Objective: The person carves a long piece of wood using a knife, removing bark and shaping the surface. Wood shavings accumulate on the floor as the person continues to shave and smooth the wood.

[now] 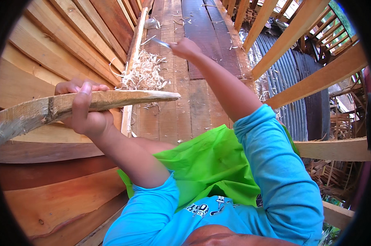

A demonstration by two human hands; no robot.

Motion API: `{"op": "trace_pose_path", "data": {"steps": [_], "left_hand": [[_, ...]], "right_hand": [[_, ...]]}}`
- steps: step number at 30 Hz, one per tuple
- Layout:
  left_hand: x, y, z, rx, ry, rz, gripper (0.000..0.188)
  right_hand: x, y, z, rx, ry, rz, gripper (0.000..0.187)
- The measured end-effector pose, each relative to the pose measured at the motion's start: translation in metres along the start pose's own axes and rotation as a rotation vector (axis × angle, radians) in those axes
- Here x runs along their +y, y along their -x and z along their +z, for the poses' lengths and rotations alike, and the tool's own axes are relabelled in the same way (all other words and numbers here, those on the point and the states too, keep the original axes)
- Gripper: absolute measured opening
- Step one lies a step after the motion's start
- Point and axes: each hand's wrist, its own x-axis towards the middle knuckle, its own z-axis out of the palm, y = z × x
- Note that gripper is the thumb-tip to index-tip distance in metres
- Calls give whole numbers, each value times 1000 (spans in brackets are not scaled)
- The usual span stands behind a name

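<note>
My left hand is wrapped around a long wooden stick, thumb over the top. The stick reaches in from the left edge, its bark-streaked thick end there. Its other end tapers to a pale, whittled point above the floor. Farther ahead, my right hand is closed on a knife whose handle is hidden in the fist. The blade sticks out to the left, apart from the stick. A heap of curled wood shavings lies on the floor between the two hands, against the left wall.
Wooden boards form a wall close on my left. Slanted wooden rails line the right side, with corrugated metal sheets beyond them. A small clear container sits at the far left of the plank floor. Green cloth covers my lap.
</note>
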Motion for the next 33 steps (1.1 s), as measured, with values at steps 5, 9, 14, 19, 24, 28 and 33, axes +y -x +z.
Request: {"op": "trace_pose_path", "data": {"steps": [5, 9, 14, 19, 24, 28, 33], "left_hand": [[2, -3, -8, -4, -13, 48, 18], [1, -4, -7, -31, -14, 36, 19], [0, -5, -12, 6, -6, 17, 19], [-1, -7, -16, 26, 42, -14, 17], [-1, -8, -20, -1, 83, -4, 16], [-4, -9, -19, 16, 89, 3, 16], [-19, -9, -15, 45, 0, 22, 15]], "right_hand": [[-93, 14, 6, -76, 324, -436, 39], [-118, 5, 20, -37, 743, -744, 24], [-131, 6, 28, -5, 732, -777, 20], [-129, -4, 25, 40, 790, -858, 21], [-128, 7, 15, 42, 705, -853, 18], [-104, 3, 3, 18, 501, -699, 18], [-36, 77, -34, 77, 79, -384, 18]]}}
